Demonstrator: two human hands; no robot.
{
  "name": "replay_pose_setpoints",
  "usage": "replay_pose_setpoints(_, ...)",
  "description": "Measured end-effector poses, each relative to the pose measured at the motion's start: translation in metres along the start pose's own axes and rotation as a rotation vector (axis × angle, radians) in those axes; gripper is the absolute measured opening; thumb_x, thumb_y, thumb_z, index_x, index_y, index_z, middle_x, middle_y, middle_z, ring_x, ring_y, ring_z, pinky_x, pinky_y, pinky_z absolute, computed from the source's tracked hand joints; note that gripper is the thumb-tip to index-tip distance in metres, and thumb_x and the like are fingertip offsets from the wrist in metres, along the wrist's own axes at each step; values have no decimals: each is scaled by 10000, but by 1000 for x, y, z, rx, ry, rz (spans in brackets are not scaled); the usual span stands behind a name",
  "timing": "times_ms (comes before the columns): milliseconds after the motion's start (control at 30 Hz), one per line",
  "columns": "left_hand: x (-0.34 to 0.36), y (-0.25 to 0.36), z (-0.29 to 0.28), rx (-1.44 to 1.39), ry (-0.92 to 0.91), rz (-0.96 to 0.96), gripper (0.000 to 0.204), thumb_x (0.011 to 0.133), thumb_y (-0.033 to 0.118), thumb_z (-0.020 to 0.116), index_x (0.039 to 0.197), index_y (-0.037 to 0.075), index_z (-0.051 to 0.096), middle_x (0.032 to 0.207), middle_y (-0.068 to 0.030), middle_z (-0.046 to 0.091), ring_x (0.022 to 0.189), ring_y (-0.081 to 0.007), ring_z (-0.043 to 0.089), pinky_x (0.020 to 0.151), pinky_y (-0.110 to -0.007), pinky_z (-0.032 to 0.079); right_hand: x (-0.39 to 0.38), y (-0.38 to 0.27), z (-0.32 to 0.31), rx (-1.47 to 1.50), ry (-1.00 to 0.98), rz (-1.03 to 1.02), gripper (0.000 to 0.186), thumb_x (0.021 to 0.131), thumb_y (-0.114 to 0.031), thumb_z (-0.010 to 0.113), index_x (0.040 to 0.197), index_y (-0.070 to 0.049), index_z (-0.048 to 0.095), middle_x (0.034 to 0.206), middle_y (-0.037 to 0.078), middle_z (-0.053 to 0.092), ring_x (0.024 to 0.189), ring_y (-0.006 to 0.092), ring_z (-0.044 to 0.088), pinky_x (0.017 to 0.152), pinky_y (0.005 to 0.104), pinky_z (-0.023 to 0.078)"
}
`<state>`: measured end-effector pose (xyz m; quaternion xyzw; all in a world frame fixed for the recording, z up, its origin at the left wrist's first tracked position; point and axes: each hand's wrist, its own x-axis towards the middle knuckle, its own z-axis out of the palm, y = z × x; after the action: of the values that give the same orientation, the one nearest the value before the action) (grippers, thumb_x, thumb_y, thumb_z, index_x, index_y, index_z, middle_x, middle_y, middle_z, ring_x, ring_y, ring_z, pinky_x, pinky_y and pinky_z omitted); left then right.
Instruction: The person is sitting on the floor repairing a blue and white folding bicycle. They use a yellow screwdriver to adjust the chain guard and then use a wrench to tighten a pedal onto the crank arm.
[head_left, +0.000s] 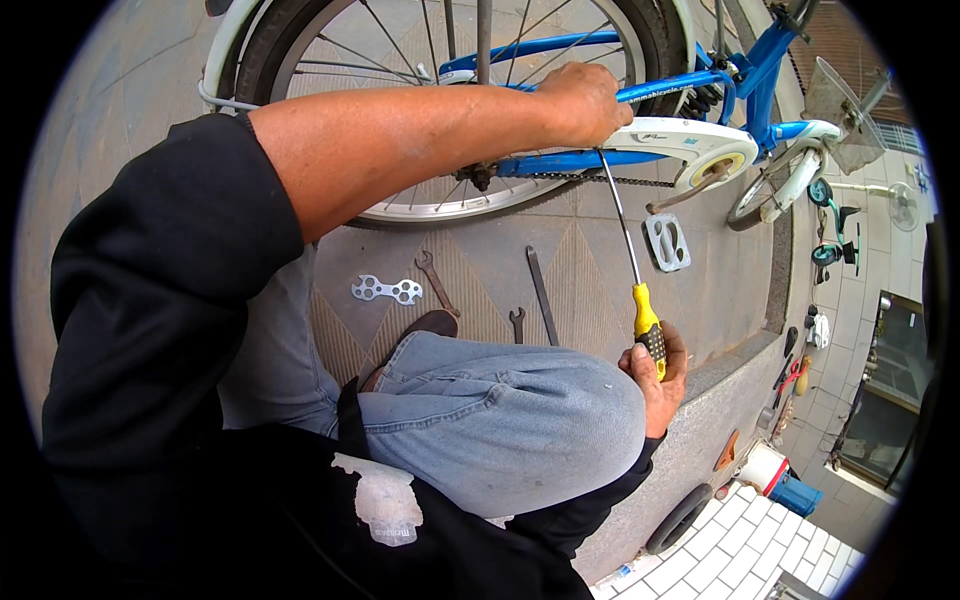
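Observation:
My left hand (585,105) reaches over to the blue bicycle (765,75), its fingers curled down at the rear of the white chain guard (690,140); what they grip is hidden. My right hand (655,375), near my bent knee, is closed round the yellow-and-black handle (645,305) of a screwdriver, whose long shaft (620,215) runs up to the guard's lower edge beside the left hand. The chain (640,182) hangs below the guard. A detached-looking grey pedal (668,242) is beside the crank arm (700,190). The spoked rear wheel (425,210) stands behind my left forearm.
On the paving lie a multi-hole flat spanner (387,289), open-ended wrenches (437,283) and a dark bar (542,295). At right, beyond a step edge (740,360), are several hand tools (800,375), a tyre (678,518), a bucket (762,467) and a small scooter (825,254).

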<state>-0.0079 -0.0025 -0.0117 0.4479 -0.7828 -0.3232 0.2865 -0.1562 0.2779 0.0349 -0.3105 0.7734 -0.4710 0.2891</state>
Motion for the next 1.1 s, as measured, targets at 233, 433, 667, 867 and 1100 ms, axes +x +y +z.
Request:
replay_pose_setpoints(233,-1,2,-2,-39,-10,-30,407,893,341,544,814,-34,682,711,-201,613,676,-310,617,720,-411,502,-3,-7,10,147,56,62,383,881,-245,673,1166,-17,560,743,77,597,557,84,519,520,218,457)
replay_pose_setpoints(433,0,0,-1,-3,8,-5,409,891,342,549,815,-35,688,700,-194,613,659,-296,616,711,-400,507,-3,-9,9,53,7,53,426,871,-263,686,1185,-12,546,759,73,598,559,84,520,521,229,456)
replay_pose_setpoints(667,-1,2,0,-34,-13,-35,396,901,325,553,822,-35,696,674,-167,606,619,-251,610,665,-375,513,1,1,0,31,28,33,431,872,-222,681,1222,-26,525,737,74,594,566,97,541,532,236,464)
replay_pose_setpoints(867,-1,-1,-1,-22,4,-44,399,904,329,554,815,-33,697,668,-161,604,616,-246,607,663,-373,513,-6,-19,17,90,75,152,421,887,-233,666,1230,-32,527,742,75,591,559,98,540,530,224,467)
replay_pose_setpoints(1100,-1,2,0,-23,3,-14,405,902,332,556,819,-38,698,676,-168,610,617,-247,611,662,-374,514,0,3,3,32,39,-18,459,870,-272,694,1220,-22,534,829,90,591,564,102,558,499,219,463)
